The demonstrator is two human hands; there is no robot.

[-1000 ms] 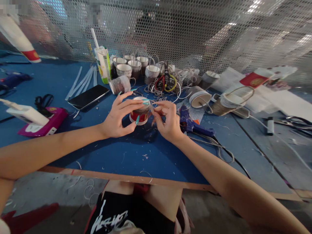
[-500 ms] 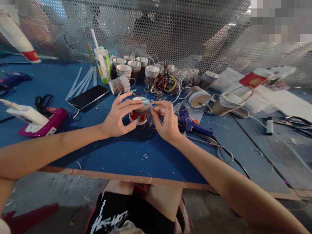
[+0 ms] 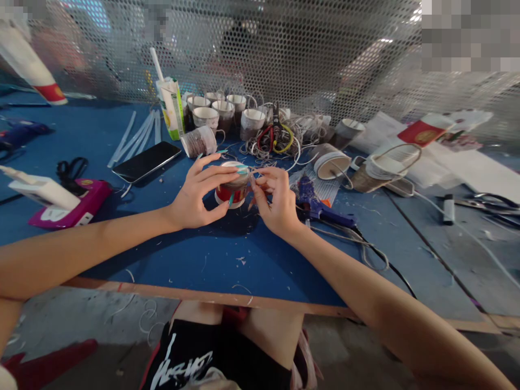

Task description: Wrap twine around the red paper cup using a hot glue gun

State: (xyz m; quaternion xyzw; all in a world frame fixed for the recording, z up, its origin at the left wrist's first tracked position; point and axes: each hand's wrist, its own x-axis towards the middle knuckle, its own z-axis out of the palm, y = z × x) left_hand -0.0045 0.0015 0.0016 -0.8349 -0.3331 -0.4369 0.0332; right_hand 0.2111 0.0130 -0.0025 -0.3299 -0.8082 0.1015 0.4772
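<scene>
Red cup (image 3: 228, 193) is on the counter (image 3: 195, 260), front-centre, right ahead of the torso; upper part has grey cord (image 3: 236, 180) round it. Can't tell if cup is upright or inverted, hands cover too much. L hand (image 3: 211, 189) is closed on it: thumb low on near side, fingers over the top, prob. to stop it turning or sliding. R hand (image 3: 257, 184) is pinching thumb + index at cup's upper R edge, seemingly on the cord, tho strand is too fine to confirm; close pinch prob. gives fine ctrl and leaves bulk of steadying to L. Both forearms come in low over the front edge, prob. keeps view of cup clear from above. Just R of R hand: blue glue gun (image 3: 311, 201) lying on its side, w/in easy reach IMO. Behind cup: cord tangle (image 3: 260, 147) w/ red/yellow-handled pliers (image 3: 289, 142) on top, prob. parked there for quick grab. Back L of that, cord-covered cups (image 3: 206, 116) stand bunched, mouths up, prob. to save work area; one tipped cup (image 3: 199, 142) lies in front. Phone (image 3: 147, 162) flat to L, glue sticks (image 3: 140, 142) beside it. Far L: magenta power strip (image 3: 94, 196) w/ white plug (image 3: 49, 192) in. Perforated screen (image 3: 284, 65) backs it all.
</scene>
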